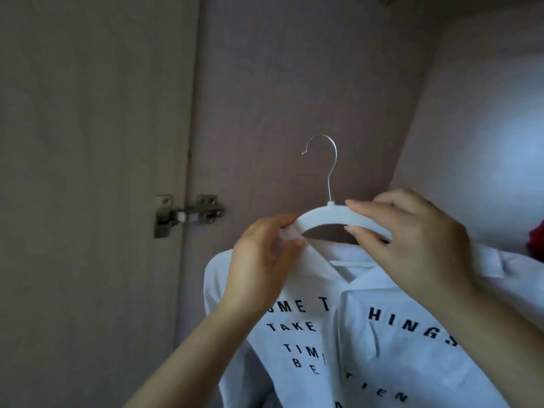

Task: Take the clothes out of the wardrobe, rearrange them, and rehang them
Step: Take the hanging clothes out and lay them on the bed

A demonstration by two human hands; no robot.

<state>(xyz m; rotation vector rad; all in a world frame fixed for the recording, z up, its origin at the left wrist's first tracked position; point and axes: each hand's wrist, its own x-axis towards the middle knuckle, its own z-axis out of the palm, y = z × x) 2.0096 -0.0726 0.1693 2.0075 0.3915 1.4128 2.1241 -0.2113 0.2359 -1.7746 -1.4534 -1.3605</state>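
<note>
A white shirt with dark printed letters hangs on a white plastic hanger with a metal hook. The hook is free in the air, caught on nothing. My left hand pinches the shirt's collar at the hanger's left shoulder. On the hanger's right arm, my right hand grips with the fingers on top and the thumb below. The shirt's lower part runs out of view.
The wardrobe's back panel is right behind the hanger. An open door with a metal hinge stands at the left. A red item shows at the right edge.
</note>
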